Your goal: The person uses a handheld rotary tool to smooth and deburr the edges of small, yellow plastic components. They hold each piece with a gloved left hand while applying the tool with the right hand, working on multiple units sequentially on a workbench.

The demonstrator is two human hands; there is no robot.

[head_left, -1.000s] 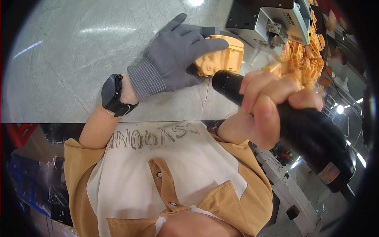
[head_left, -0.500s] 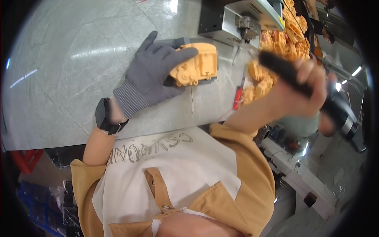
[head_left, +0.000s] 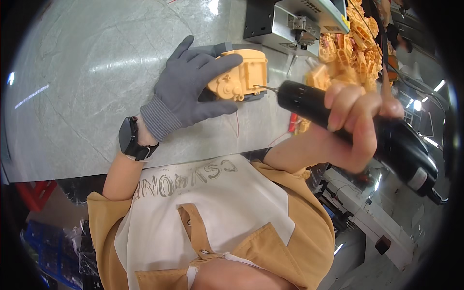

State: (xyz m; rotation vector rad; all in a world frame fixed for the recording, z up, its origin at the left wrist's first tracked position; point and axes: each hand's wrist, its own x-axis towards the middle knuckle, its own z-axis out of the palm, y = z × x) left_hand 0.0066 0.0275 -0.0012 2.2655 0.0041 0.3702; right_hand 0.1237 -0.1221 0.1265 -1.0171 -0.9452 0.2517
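**One black driver (head_left: 309,101) trained on one orange housing (head_left: 253,67)!**

Here's the housing, lying on one dark grey block (head_left: 255,97) on the stone-patterned table (head_left: 96,106). The left hand (head_left: 186,84), grey-gloved, lies spread over its left side, one finger across the top (one black watch (head_left: 128,137) on that wrist, folks). And the right hand (head_left: 357,121), bare, wraps its fingers round the driver! One slim bit (head_left: 268,88) points at the housing's lower right; contact, I cannot tell. Beyond: one boxy metal machine (head_left: 275,26), one red-handled item (head_left: 293,122), and one heap of orange parts (head_left: 362,43), too jumbled to count.
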